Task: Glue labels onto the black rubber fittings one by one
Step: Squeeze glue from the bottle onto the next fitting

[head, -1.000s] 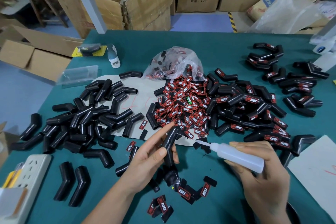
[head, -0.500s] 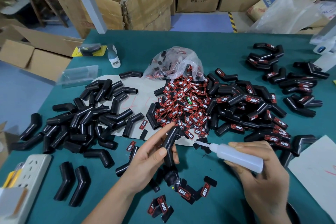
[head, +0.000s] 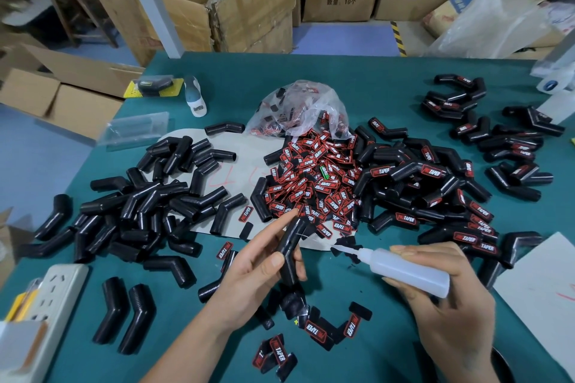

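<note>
Cardboard boxes (head: 249,3) are stacked behind a teal tabletop (head: 389,78), and a clear plastic bag (head: 298,109) is seen near its middle. Below the bag, a heap of red-and-black labels (head: 314,186) is spread over a pale card sheet (head: 242,158). To the left of the heap, a pile of plain black rubber fittings (head: 149,205) is scattered; to the right, a pile of labelled fittings (head: 441,190) is gathered, with more of them lying farther back at the right edge. A white power strip (head: 53,301) is placed at the near left corner, and a white sheet (head: 547,289) at the near right.

One black fitting (head: 291,246) is gripped in the left hand (head: 258,280), held between thumb and fingers above the tabletop, its upper end tilted away toward the label heap. A translucent glue bottle (head: 407,269) is clasped in the right hand (head: 451,305), the fingers being curled round its body. Its thin nozzle is pointed left toward the held fitting but is kept apart from it. A few loose labels (head: 314,331) are strewn on the tabletop just below the two hands.
</note>
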Tool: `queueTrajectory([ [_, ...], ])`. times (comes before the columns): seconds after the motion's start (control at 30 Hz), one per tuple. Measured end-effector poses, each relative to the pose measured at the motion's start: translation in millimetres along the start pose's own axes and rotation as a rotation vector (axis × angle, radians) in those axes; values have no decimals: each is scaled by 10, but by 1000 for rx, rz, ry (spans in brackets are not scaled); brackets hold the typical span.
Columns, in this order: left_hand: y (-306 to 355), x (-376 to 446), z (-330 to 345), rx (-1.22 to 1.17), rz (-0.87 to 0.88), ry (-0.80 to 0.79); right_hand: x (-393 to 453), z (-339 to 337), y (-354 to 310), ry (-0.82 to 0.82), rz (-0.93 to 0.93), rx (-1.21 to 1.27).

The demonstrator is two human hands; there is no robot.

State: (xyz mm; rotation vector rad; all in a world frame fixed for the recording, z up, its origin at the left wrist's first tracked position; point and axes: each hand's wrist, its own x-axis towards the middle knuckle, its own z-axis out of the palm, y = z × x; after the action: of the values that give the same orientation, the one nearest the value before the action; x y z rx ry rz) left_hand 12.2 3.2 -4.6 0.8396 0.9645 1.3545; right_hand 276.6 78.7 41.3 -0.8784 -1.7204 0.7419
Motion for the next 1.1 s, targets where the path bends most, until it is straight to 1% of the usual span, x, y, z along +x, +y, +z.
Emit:
queueTrajectory([
  [0.13,5,3,22,-6,4,-10,5,-1,-11,32,0,-6],
  [0.7,-28,3,8,-27,6,-17,-20,-16,34,26,-14,8],
  [1.1,16,11,16,-130,9,-39,-12,-23,62,22,-29,4],
])
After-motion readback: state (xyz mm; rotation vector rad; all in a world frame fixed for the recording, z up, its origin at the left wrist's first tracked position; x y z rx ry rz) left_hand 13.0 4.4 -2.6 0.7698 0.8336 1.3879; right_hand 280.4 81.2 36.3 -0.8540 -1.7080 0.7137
